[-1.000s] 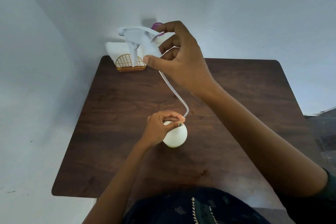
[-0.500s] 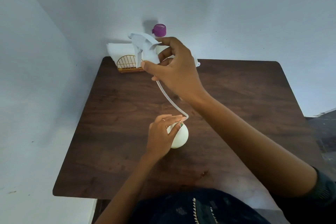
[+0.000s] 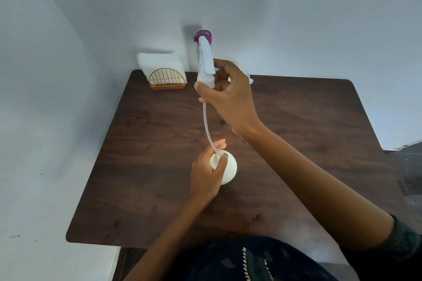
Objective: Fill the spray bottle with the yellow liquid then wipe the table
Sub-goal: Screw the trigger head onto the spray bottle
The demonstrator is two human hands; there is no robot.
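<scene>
My right hand (image 3: 227,98) grips the white spray head (image 3: 205,64) above the back of the dark wooden table (image 3: 308,132). Its thin tube (image 3: 207,125) hangs down, and the tip reaches the neck of the pale spray bottle (image 3: 228,167). My left hand (image 3: 206,172) holds that bottle upright near the table's middle, fingers round its neck. Behind the spray head a purple cap (image 3: 204,35) shows; the bottle under it is hidden by my right hand.
A gold wire holder (image 3: 167,80) with white paper napkins (image 3: 158,63) stands at the back left corner against the wall. A small white object (image 3: 250,80) peeks out behind my right hand. Walls close the left and back sides.
My right hand has come down and nearer with the spray head, which has turned nozzle-away, and the tube tip now meets the bottle's neck. My left hand shifted its hold on the bottle.
</scene>
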